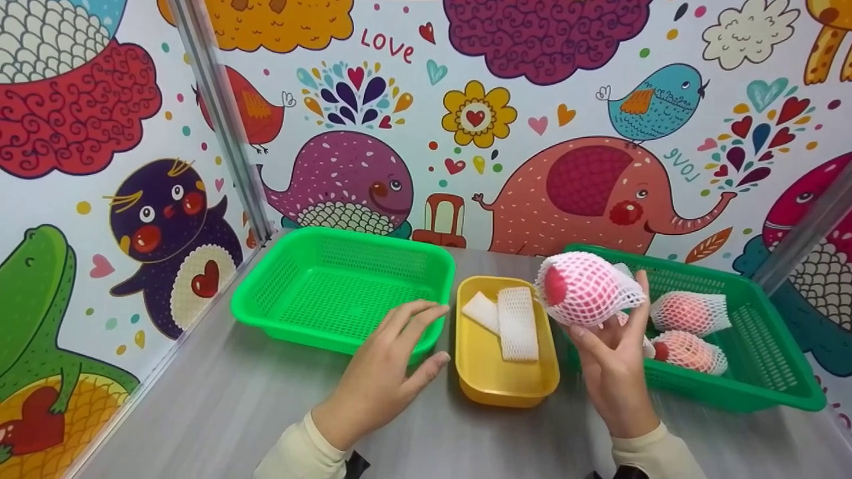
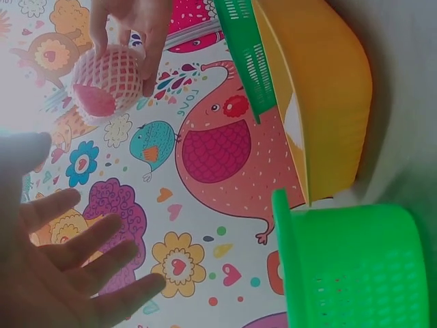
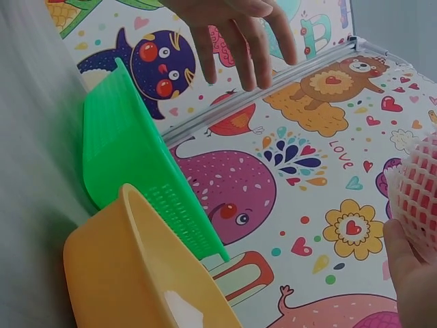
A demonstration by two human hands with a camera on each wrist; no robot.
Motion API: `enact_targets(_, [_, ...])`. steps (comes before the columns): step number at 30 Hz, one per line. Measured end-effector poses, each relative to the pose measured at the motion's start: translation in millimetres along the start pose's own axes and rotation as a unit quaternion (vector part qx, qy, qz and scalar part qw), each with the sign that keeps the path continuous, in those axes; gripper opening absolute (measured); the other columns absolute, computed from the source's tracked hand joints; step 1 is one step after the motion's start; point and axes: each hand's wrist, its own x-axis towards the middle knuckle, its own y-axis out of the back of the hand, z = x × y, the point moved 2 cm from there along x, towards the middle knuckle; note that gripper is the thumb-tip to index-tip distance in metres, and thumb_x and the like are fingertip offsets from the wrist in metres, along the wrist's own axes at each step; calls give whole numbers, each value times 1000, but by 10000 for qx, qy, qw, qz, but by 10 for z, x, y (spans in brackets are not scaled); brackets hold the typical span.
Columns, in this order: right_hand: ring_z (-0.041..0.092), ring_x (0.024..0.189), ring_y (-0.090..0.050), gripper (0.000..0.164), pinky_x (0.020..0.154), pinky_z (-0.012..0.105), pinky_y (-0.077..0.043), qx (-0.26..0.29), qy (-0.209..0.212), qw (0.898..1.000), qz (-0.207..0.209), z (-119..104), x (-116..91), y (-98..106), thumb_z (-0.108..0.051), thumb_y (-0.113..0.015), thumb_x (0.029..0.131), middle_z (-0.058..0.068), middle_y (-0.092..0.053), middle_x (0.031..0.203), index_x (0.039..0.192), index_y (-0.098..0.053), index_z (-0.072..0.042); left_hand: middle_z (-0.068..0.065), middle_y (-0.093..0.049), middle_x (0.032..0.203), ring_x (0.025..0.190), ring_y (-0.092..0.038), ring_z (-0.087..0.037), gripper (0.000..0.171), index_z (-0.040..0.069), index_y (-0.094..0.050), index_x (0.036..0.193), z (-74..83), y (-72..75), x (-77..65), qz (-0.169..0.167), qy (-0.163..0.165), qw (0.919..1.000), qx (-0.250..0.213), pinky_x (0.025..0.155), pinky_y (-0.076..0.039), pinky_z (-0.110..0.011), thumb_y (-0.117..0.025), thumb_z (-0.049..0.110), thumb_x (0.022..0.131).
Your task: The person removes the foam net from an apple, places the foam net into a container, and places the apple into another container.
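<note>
My right hand (image 1: pixel 616 366) holds up a round red fruit in a white foam net sleeve (image 1: pixel 586 286), thumb below it and fingers behind. The fruit's bare red end pokes out of the net at the left, as the left wrist view also shows. My left hand (image 1: pixel 389 369) hovers over the near right rim of the light green basket (image 1: pixel 279 319), fingers spread and holding nothing. Between the hands stands a yellow tray (image 1: pixel 506 392) with white foam net sleeves (image 1: pixel 518 326) lying flat in it.
A dark green basket (image 1: pixel 772 346) at the right holds several net-wrapped fruits (image 1: pixel 692 313). The light green basket's bottom shows bare. All stand on a grey table (image 1: pixel 219 406), with a cartoon-printed wall (image 1: pixel 426 100) behind and metal posts (image 1: pixel 226 113) at the corners.
</note>
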Motion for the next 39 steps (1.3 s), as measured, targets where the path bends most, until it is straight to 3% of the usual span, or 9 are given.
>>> enact_targets(10, [31,143,-30,109,97,43,-49,137,227,9995,144,-24,-43,-56,17,-61,89,3,-18,160,156,-1,-45,7,-46,144,133,-41,-11,53,24,-47,148,28,1,-4,185,-163,9997,-93,108,-41,-38,-52,49,102])
enact_targets(22, [31,144,-29,109,101,43,-46,-14,77,9999,-66,-15,-125,-147,15,-64,88,2,-19,159,156,-2,-45,10,-45,144,133,-40,-8,53,29,-45,149,70,-3,-17,-113,152,9989,-423,106,-43,-37,-51,53,102])
enact_targets(28, [30,144,-29,108,101,44,-46,9,81,10000,-42,-28,-133,-165,14,-64,89,2,-19,159,156,-3,-44,9,-47,144,133,-42,-11,53,26,-45,149,86,7,-30,-163,158,9978,-624,107,-43,-41,-50,51,102])
enact_targets(34, [30,143,-30,108,102,43,-46,-20,-77,9999,-113,6,-155,-179,13,-65,89,2,-20,159,156,-2,-44,12,-47,143,133,-44,-9,49,29,-45,148,97,-6,-32,-201,212,9939,-1062,108,-41,-41,-50,48,103])
enact_targets(39, [32,143,-29,107,101,45,-45,62,-68,9994,-334,27,-177,-199,15,-62,89,4,-20,159,157,-4,-42,17,-53,134,126,-49,-5,42,34,-46,145,123,-11,-19,-98,176,9852,-1700,104,-45,-38,-54,42,104])
